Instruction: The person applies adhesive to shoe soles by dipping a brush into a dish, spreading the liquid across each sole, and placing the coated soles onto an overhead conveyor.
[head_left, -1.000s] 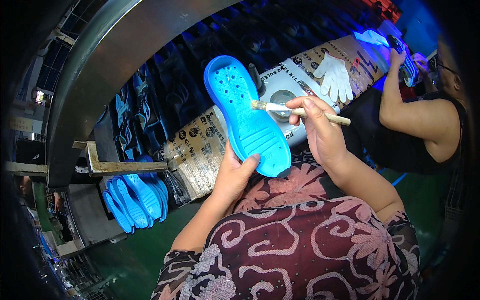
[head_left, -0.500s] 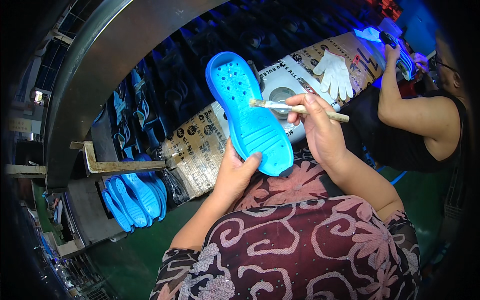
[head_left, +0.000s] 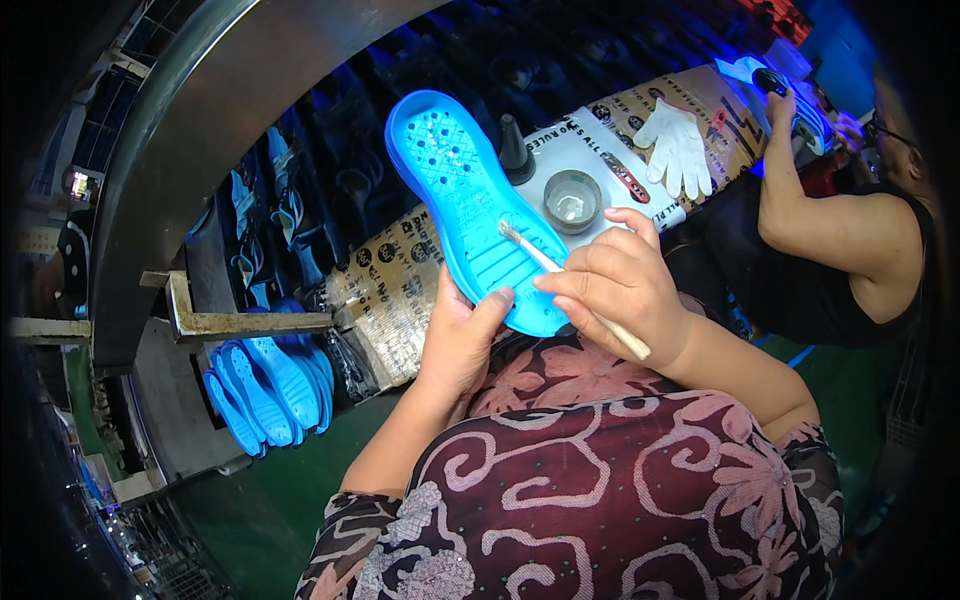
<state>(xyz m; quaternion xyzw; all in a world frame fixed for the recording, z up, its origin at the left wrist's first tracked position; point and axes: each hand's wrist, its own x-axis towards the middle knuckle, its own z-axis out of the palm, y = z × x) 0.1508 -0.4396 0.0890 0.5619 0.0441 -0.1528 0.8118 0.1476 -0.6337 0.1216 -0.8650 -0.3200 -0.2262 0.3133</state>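
A bright blue shoe sole (head_left: 480, 225) with a raised rim, holes toward its far end and ridges toward its near end is tilted up in front of me. My left hand (head_left: 462, 340) grips its near left edge, thumb over the rim. In my right hand (head_left: 630, 290) is a paintbrush (head_left: 545, 262) with a pale wooden handle, held between thumb and fingers. Its bristles touch the inner face of the sole near the middle. Just beyond my right hand a small round bowl (head_left: 572, 202) holds something clear, and a dark cone-shaped object (head_left: 513, 150) stands beside it.
A white glove (head_left: 675, 145) and a red-and-black tool, perhaps a cutter (head_left: 627, 178), lie on the taped cardboard (head_left: 385, 275). Several blue soles (head_left: 270, 390) hang at left, near a metal beam (head_left: 150, 130). At right a co-worker (head_left: 840, 235) handles blue pieces.
The brush has turned, its handle now pointing down toward me, and its bristles moved nearer the ridges. The sole has shifted slightly left and away, uncovering the bowl and the cone-shaped object.
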